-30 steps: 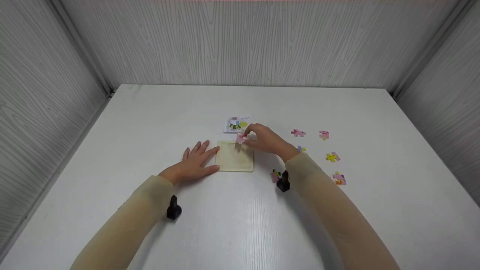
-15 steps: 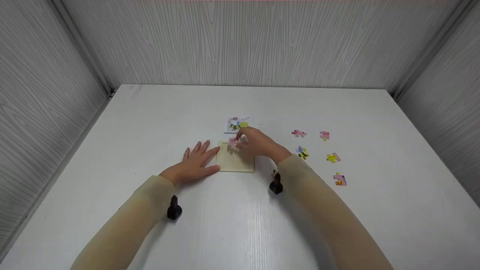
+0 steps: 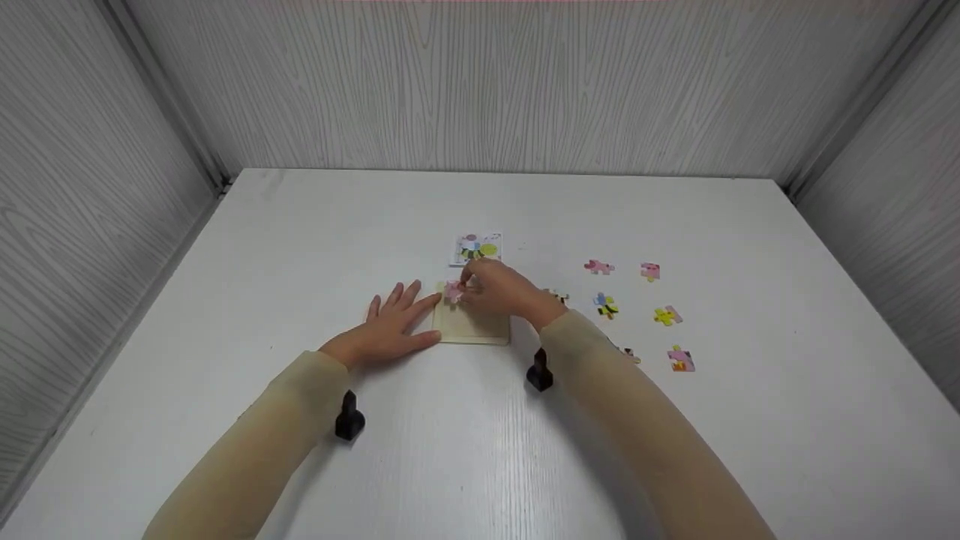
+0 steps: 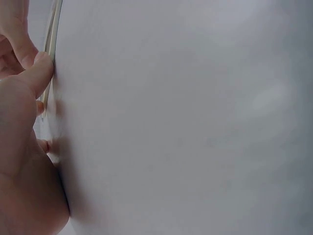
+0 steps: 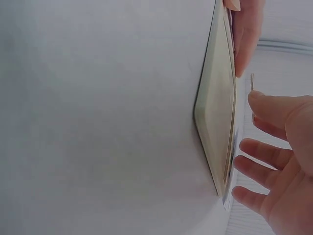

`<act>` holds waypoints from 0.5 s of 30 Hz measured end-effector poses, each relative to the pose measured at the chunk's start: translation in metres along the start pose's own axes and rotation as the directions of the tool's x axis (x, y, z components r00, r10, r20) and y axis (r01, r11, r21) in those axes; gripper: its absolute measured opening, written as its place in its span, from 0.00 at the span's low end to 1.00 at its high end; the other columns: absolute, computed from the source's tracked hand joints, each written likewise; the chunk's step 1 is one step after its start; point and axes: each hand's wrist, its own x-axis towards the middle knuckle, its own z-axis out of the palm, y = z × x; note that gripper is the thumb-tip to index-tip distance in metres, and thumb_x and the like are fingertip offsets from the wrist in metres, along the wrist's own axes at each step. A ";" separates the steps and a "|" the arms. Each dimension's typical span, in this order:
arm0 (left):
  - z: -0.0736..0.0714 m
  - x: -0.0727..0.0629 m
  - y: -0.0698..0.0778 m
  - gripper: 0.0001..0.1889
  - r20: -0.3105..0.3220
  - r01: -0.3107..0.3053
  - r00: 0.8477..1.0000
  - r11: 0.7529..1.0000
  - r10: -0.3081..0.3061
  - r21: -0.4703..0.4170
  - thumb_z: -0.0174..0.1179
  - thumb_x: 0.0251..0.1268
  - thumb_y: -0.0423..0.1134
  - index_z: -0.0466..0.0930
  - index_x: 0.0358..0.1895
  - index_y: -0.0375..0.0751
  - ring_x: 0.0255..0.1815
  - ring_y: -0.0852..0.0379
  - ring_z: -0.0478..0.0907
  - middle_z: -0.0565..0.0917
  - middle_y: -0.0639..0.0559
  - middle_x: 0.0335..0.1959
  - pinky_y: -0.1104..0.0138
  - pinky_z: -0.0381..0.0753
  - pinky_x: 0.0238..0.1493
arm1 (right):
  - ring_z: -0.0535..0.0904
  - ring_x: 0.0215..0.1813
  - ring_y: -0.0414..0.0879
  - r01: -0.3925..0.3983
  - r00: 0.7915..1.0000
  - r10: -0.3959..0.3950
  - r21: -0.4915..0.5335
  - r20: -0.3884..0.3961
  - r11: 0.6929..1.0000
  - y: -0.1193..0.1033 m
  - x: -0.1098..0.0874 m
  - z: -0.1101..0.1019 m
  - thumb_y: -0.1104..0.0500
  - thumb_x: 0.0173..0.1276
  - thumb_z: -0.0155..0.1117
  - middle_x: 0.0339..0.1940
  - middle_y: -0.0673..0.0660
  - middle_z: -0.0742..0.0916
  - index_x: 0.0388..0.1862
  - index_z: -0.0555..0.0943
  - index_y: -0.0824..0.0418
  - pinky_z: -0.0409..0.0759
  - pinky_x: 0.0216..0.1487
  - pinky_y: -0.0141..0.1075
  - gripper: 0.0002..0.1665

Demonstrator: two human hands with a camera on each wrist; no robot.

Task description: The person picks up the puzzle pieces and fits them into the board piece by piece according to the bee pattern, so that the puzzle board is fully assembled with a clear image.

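Note:
A shallow square wooden puzzle tray (image 3: 472, 328) lies on the white table in the head view. My left hand (image 3: 386, 328) rests spread on the table, its thumb and index fingertips at the tray's left edge. With thumb and fingertips, my right hand (image 3: 499, 289) pinches a pink jigsaw piece (image 3: 453, 292) over the tray's far left corner. The right wrist view shows this jigsaw piece (image 5: 252, 82) edge-on, raised above the tray (image 5: 218, 93), with the other fingers spread apart. In the left wrist view, the left thumb (image 4: 39, 73) lies against the tray's side.
Just beyond the tray lies a picture card (image 3: 477, 249) with a bee on it. Several loose jigsaw pieces are spread to the right, among them a bee piece (image 3: 605, 305) and a yellow piece (image 3: 667, 315). The right forearm (image 3: 637, 405) partly covers others.
My right hand has moved left with the pink jigsaw piece, from the tray's far right side to its far left corner. More loose pieces show beside the right forearm. The left hand stays put.

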 end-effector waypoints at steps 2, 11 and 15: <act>0.000 0.000 0.000 0.38 0.005 0.006 1.000 1.000 -0.006 0.003 0.43 0.67 0.63 0.44 0.75 0.53 0.73 0.42 0.26 0.34 0.43 0.75 0.42 0.26 0.64 | 0.74 0.50 0.45 -0.004 1.000 0.004 -0.014 0.004 1.000 -0.001 0.001 0.002 0.53 0.67 0.60 0.50 0.54 0.80 0.50 0.76 0.60 0.71 0.53 0.39 0.16; 0.001 0.002 -0.001 0.38 0.011 0.010 1.000 1.000 -0.010 0.008 0.42 0.66 0.64 0.44 0.75 0.54 0.73 0.42 0.26 0.35 0.43 0.75 0.41 0.26 0.64 | 0.74 0.48 0.46 -0.029 1.000 0.029 -0.095 0.000 0.995 -0.005 0.002 0.006 0.52 0.66 0.61 0.47 0.54 0.80 0.49 0.77 0.59 0.72 0.53 0.40 0.16; 0.001 0.002 -0.002 0.37 0.002 0.000 1.000 1.000 0.000 0.007 0.43 0.66 0.63 0.45 0.75 0.54 0.73 0.41 0.27 0.36 0.42 0.75 0.41 0.27 0.63 | 0.72 0.53 0.48 -0.026 1.000 0.025 -0.142 -0.007 0.989 -0.007 0.003 0.007 0.51 0.66 0.61 0.49 0.54 0.79 0.49 0.78 0.59 0.70 0.55 0.41 0.17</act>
